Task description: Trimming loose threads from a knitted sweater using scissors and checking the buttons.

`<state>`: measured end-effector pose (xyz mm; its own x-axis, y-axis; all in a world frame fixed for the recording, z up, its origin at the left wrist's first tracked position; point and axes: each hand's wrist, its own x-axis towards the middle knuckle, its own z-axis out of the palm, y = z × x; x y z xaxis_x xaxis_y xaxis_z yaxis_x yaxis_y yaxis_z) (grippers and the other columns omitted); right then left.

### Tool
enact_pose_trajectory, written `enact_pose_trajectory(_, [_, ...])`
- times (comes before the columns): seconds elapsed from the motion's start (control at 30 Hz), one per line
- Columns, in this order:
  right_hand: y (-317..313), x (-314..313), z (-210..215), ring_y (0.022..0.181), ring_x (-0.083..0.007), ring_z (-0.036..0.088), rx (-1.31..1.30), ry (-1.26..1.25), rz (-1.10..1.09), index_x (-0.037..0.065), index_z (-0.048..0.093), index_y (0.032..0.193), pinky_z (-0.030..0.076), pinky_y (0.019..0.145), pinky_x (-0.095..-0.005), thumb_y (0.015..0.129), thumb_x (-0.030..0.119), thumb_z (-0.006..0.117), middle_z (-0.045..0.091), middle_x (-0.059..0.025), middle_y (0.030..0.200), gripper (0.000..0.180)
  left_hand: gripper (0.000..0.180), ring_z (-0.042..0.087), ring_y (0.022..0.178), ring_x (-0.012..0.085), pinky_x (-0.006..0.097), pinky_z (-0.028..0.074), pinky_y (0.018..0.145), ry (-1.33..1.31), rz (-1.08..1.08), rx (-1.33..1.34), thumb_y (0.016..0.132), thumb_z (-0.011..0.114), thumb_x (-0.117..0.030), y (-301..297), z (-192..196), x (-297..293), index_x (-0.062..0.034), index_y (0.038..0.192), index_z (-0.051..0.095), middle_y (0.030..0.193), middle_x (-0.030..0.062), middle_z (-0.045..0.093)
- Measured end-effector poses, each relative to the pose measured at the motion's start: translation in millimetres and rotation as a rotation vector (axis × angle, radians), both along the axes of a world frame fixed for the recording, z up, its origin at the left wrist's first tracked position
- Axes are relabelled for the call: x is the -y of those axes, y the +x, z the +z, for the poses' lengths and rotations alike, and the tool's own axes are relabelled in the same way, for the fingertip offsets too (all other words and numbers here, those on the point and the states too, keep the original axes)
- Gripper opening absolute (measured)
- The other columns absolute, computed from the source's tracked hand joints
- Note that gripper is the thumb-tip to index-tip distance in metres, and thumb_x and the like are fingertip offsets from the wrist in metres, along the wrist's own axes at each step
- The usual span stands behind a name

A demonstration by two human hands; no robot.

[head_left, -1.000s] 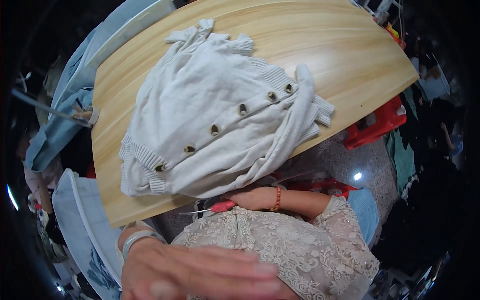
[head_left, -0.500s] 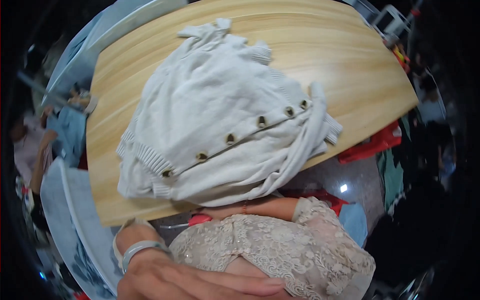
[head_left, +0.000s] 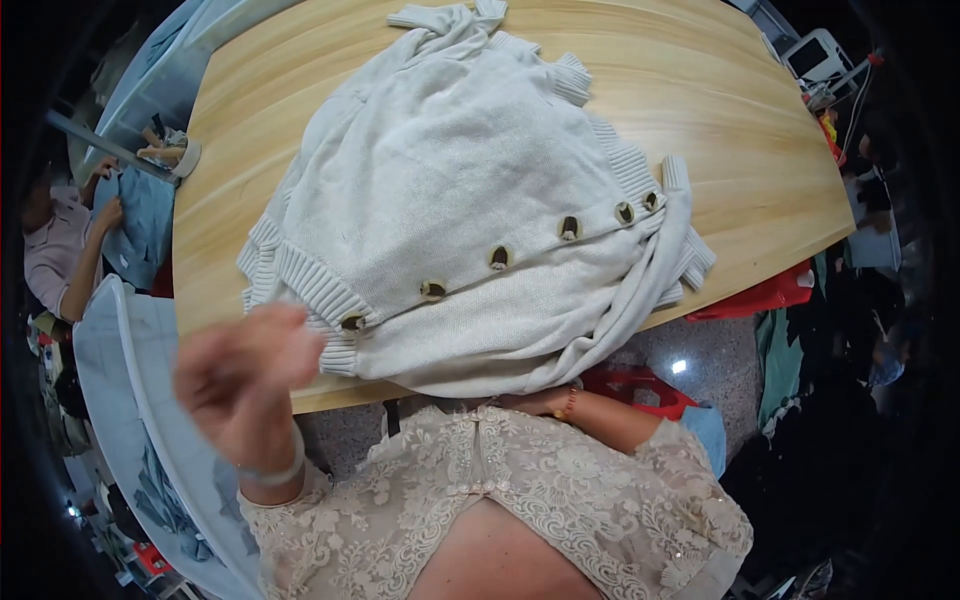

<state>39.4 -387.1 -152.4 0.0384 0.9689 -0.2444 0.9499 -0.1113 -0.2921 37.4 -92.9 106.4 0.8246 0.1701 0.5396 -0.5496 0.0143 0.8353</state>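
Observation:
A cream knitted cardigan (head_left: 450,190) lies spread on the wooden table (head_left: 700,130), its ribbed hem toward the left. A slanting row of several dark buttons with pale rims crosses its front. One sleeve (head_left: 640,270) runs down its right side to the near edge. My left hand (head_left: 250,375), a pale bangle on its wrist, is raised by the hem's near corner; motion smears its fingers. At the near table edge, my right hand (head_left: 540,402) is close against my lace top, below the cardigan. Its fingers are hidden, so what it holds cannot be seen.
White bins (head_left: 130,350) holding cloth stand along the left. A cup of tools (head_left: 185,158) is at the table's left edge. Beyond it, another person handles blue cloth (head_left: 140,225). A red stool (head_left: 640,385) and red cloth (head_left: 760,295) are below the right edge.
My left hand has risen from my chest to the cardigan's hem corner. The red-handled item near my right hand is out of sight. The view has shifted; the cardigan lies much the same.

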Motion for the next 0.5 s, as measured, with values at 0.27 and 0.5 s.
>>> enact_pose_trajectory(0.27, [54.4,31.8,167.0,0.102,-0.0232,0.067,-1.171,-0.036,-0.606,-0.005,0.064,0.119,0.051,0.092,-0.0324,0.099,0.011,0.051,0.071,-0.0158,0.105,0.028,0.014,0.064,0.069,0.0240,0.033,0.050,0.065,0.813,0.355,-0.188,0.076,0.077,0.003,-7.5,-84.9,-40.3,-0.0021,0.087,0.070,0.075,0.0084,0.068])
enact_pose_trajectory(0.5, [118.2,1.1,172.7,0.107,-0.0309,0.058,0.005,0.614,-0.724,0.008,0.064,0.119,0.046,0.092,-0.0404,0.074,0.014,0.078,0.063,-0.0100,0.119,0.048,0.051,0.055,0.094,0.0251,0.036,0.042,0.077,1.337,0.154,-0.146,0.065,0.081,-0.014,4.1,-75.5,-26.8,-0.0071,0.112,0.063,0.102,0.0076,0.055])
